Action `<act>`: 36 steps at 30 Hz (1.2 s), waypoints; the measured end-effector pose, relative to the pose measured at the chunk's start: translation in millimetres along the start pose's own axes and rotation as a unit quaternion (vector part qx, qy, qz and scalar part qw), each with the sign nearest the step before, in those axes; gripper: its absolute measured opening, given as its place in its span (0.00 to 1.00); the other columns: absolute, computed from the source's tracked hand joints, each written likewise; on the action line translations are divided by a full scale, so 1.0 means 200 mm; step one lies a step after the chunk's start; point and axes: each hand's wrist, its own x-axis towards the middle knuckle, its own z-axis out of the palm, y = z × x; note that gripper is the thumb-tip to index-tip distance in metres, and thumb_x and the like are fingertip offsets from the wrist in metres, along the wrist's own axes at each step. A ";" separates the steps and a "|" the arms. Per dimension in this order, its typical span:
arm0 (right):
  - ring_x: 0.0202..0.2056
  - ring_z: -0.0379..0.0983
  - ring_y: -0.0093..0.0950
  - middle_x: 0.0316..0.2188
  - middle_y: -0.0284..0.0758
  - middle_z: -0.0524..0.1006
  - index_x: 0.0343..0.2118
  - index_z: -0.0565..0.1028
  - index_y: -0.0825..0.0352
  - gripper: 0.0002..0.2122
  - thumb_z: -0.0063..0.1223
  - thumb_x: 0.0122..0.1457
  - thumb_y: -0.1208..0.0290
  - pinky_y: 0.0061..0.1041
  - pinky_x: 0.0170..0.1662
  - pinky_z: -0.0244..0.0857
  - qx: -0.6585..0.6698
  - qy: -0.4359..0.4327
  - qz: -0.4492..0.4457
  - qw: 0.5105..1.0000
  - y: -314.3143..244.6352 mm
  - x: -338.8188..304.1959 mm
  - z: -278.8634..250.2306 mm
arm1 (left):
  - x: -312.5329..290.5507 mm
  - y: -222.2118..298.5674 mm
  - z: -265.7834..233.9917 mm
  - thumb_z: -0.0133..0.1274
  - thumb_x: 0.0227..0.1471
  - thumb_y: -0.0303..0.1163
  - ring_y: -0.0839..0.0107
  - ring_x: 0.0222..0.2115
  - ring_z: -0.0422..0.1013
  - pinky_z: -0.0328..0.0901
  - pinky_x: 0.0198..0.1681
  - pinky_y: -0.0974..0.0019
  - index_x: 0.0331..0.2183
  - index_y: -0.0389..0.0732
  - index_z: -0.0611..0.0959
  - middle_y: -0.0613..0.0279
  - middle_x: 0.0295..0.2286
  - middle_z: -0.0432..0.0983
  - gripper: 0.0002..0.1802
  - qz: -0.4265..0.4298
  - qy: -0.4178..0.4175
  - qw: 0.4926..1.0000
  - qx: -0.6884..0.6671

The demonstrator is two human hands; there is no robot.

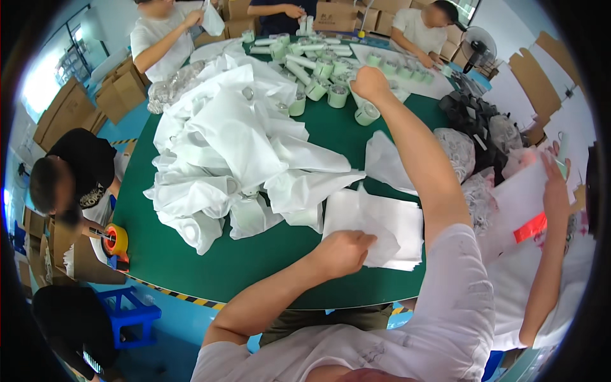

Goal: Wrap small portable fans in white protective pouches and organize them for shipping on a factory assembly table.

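My left hand [347, 253] is closed at the near left edge of a stack of flat white bags [401, 239], pinching the loose top one. Stretched far across the table, my right hand [370, 83] has its fingers curled among pale green and white cylinders [337, 95]. One such cylinder [367, 114] stands just below that hand. What the right fingers grip, if anything, is hidden. Left of the stack lies a big heap of filled white bags [235, 140]. Another flat white bag [385, 162] rests under my right forearm.
The green table [191, 270] has a striped edge. Clear plastic bundles [458, 153] and black bags [474, 118] lie at the right. A tape dispenser [116, 240] sits at the left edge, above a blue stool [129, 314]. Several people work around the table; cardboard boxes [121, 89] stand behind.
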 end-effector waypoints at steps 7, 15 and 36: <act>0.51 0.77 0.44 0.48 0.48 0.80 0.43 0.82 0.68 0.18 0.60 0.52 0.64 0.40 0.53 0.73 0.028 -0.043 0.042 0.998 -0.03 0.21 0.25 | -0.01 -0.01 -0.04 0.59 0.44 0.22 0.50 0.25 0.76 0.73 0.29 0.51 0.51 0.38 0.76 0.51 0.24 0.78 0.28 -0.119 0.017 0.993 -0.005; 0.49 0.78 0.44 0.46 0.49 0.81 0.41 0.83 0.68 0.20 0.62 0.53 0.57 0.40 0.51 0.73 0.061 -0.052 0.055 0.995 0.03 0.06 0.18 | -0.03 -0.08 0.05 0.61 0.43 0.23 0.49 0.26 0.77 0.74 0.30 0.52 0.45 0.40 0.78 0.50 0.27 0.80 0.24 -0.122 0.040 0.992 -0.004; 0.37 0.77 0.49 0.29 0.50 0.79 0.27 0.81 0.70 0.06 0.59 0.49 0.73 0.44 0.43 0.71 0.077 0.067 -0.099 0.990 0.30 -1.06 0.19 | 0.09 -0.04 -0.22 0.53 0.34 0.20 0.59 0.28 0.70 0.65 0.33 0.64 0.24 0.33 0.75 0.53 0.33 0.79 0.07 0.116 0.196 0.964 -0.137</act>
